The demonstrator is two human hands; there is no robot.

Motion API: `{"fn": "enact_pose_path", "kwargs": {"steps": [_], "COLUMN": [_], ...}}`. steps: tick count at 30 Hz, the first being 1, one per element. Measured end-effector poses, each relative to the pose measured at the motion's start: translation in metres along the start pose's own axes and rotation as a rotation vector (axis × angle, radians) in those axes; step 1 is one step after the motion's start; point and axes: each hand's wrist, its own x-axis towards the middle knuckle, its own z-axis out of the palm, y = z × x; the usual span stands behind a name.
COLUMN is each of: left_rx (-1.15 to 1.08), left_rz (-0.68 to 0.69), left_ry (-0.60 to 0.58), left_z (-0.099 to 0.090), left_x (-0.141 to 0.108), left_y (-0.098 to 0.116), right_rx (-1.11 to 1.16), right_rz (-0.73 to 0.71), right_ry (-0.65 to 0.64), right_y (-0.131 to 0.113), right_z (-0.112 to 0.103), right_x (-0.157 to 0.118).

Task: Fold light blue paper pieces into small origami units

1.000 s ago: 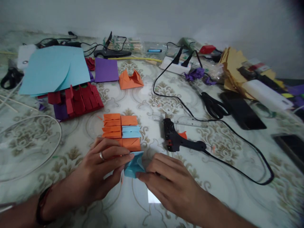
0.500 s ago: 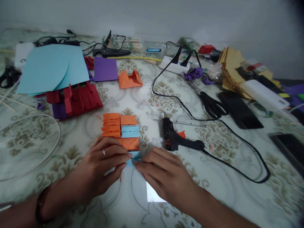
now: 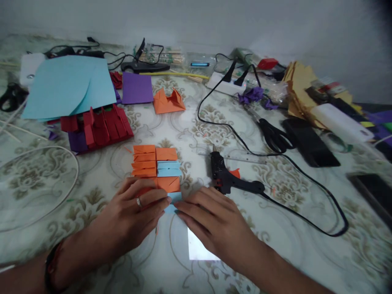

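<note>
Folded orange paper pieces and a light blue one lie in two columns on the patterned cloth. At the near end of the right column is another light blue folded piece. My left hand, a ring on one finger, covers part of the near left pieces and presses its fingertips on this blue piece. My right hand has its fingers together, their tips on the same piece's right side. Fingers hide much of it.
A black glue gun lies right of my right hand, its cord looping right. Beyond are scissors, phones, and a power strip. Red folded pieces and blue sheets are at back left.
My left hand's fingers have drawn closer together on the blue piece, and my right hand has shifted slightly. The view has moved a little.
</note>
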Motion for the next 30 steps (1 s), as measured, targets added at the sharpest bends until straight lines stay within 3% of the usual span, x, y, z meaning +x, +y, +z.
{"fn": "enact_pose_path", "kwargs": {"steps": [10, 17, 30], "left_rx": [0.051, 0.088, 0.078], "left_rz": [0.067, -0.005, -0.014], "left_ry": [0.034, -0.012, 0.048], "left_z": [0.001, -0.004, -0.003], "left_x": [-0.007, -0.003, -0.002], "left_y": [-0.008, 0.004, 0.0], "right_rx": [-0.098, -0.191, -0.116], "right_rz": [-0.037, -0.083, 0.005], "right_ry": [-0.064, -0.141, -0.009], "right_y": [-0.006, -0.009, -0.014], "right_z": [-0.007, -0.003, -0.008], "right_x": [0.001, -0.002, 0.001]}}
